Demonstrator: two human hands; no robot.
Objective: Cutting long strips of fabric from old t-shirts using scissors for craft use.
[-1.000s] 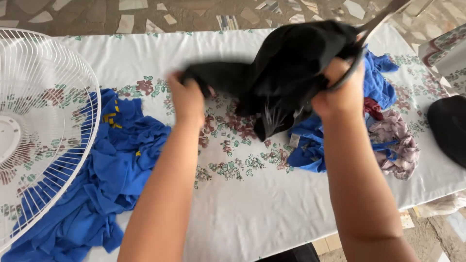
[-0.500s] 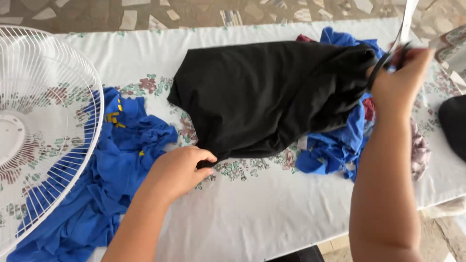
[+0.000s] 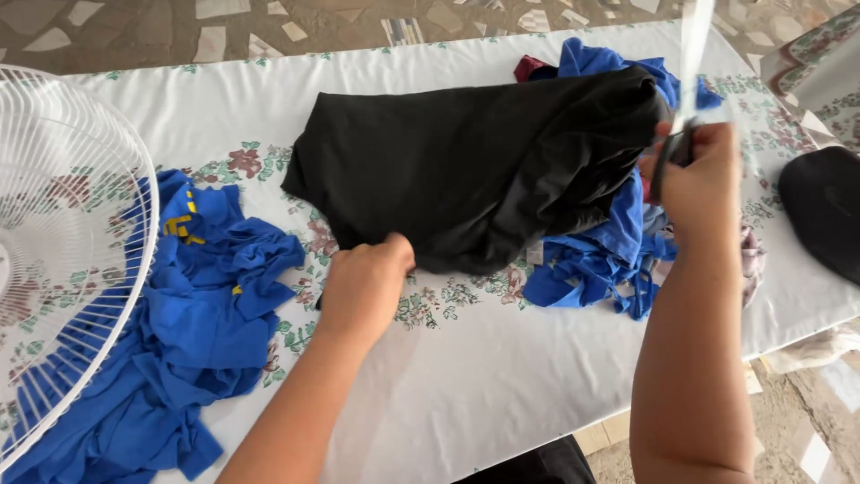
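Observation:
A black garment (image 3: 466, 170) lies spread across a table covered with a white flowered cloth (image 3: 502, 376). My left hand (image 3: 363, 287) rests on the garment's near edge, fingers curled and pinching the fabric. My right hand (image 3: 703, 179) hovers above the garment's right end. It is closed on the black handles of a pair of scissors (image 3: 692, 63), whose blurred pale blades point up and away. The garment's right end lies over a heap of blue clothes (image 3: 591, 260).
Crumpled blue garments with yellow marks (image 3: 206, 296) lie at the left of the table, partly under a white wire fan guard (image 3: 63, 251). A black rounded object (image 3: 824, 211) sits at the table's right edge. A stone-patterned floor shows beyond the far edge.
The black garment, held up bunched in both hands a second ago, now lies flat on the table. My left hand dropped to its near edge. My right hand with the scissors lowered slightly.

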